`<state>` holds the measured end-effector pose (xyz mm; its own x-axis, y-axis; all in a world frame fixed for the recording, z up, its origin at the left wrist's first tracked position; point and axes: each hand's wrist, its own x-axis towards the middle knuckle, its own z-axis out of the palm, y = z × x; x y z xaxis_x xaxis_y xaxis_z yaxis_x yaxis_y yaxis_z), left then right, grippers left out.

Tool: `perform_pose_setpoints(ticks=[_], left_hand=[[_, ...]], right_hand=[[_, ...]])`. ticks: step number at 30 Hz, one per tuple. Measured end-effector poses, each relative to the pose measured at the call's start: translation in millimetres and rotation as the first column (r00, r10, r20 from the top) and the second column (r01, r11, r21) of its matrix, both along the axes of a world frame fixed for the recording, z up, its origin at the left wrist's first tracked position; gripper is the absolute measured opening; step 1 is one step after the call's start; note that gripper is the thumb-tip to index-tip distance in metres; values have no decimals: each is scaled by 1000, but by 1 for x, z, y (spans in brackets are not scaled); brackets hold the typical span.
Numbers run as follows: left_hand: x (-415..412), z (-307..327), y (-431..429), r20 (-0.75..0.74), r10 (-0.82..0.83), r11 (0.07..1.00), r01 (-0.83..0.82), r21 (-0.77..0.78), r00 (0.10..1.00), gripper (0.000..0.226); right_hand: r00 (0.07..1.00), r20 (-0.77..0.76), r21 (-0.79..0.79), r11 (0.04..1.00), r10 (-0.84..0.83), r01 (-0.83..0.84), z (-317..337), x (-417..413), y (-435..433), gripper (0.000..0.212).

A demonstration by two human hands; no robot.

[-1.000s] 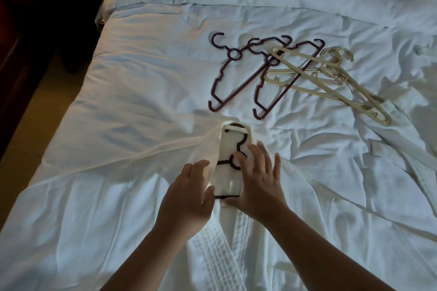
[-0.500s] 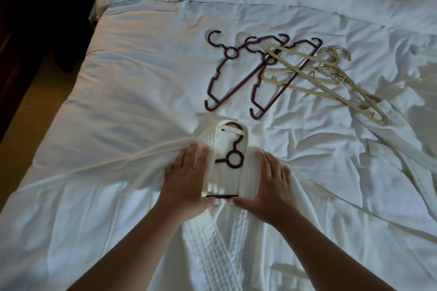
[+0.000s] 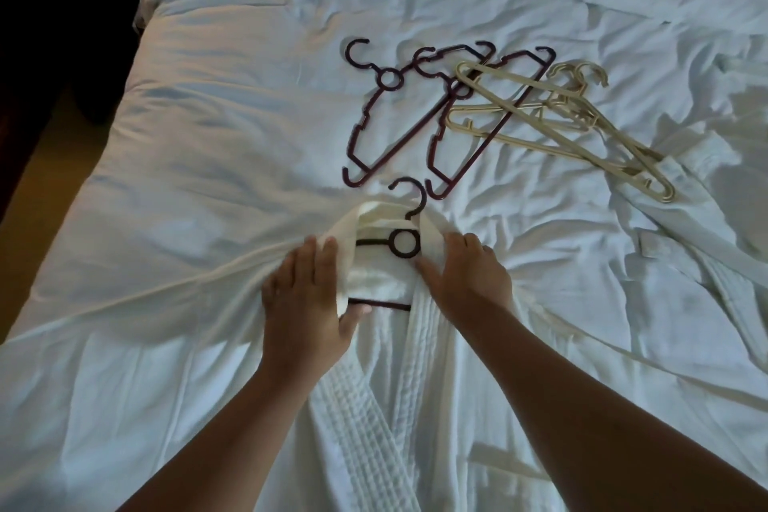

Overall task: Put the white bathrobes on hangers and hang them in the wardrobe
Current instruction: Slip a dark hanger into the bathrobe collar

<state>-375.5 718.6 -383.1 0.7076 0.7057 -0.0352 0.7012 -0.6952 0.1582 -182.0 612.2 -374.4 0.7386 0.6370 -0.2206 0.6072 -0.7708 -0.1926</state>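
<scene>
Our left hand pinches the left collar edge of the white bathrobe between thumb and fingers. Our right hand curls over the right edge. Between them the dark hanger sits inside the neck, hook toward twelve o'clock. On the bed, spare dark hangers lie at twelve, cream hangers at one, a second bathrobe at three.

Near bathrobe: white cloth, waffle-textured, ribbed lapels, matt. Hanger in collar: dark plastic, smooth, slight sheen. Far dark hangers: same maroon plastic. Cream hangers: smooth plastic. Duvet: smooth white cloth, creased, matt. Right bathrobe: white matt cloth.
</scene>
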Motion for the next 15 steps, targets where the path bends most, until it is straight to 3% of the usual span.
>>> perform_pose_setpoints(ticks=[3,7,11,15], left_hand=[[10,10,-5,126,104,991,-114,72,987,86],[17,7,-10,156,133,991,-128,-40,979,74],[19,-2,-5,172,-197,980,188,67,965,49],[25,-1,9,13,-374,917,368,155,927,25]], right_hand=[[997,63,151,988,-48,38,-2,-1,3,62],[998,63,295,955,11,-29,-3,-7,-5,61],[999,-18,247,968,39,-33,-9,-20,-32,67],[999,-16,208,978,30,-26,-16,-17,-48,69]])
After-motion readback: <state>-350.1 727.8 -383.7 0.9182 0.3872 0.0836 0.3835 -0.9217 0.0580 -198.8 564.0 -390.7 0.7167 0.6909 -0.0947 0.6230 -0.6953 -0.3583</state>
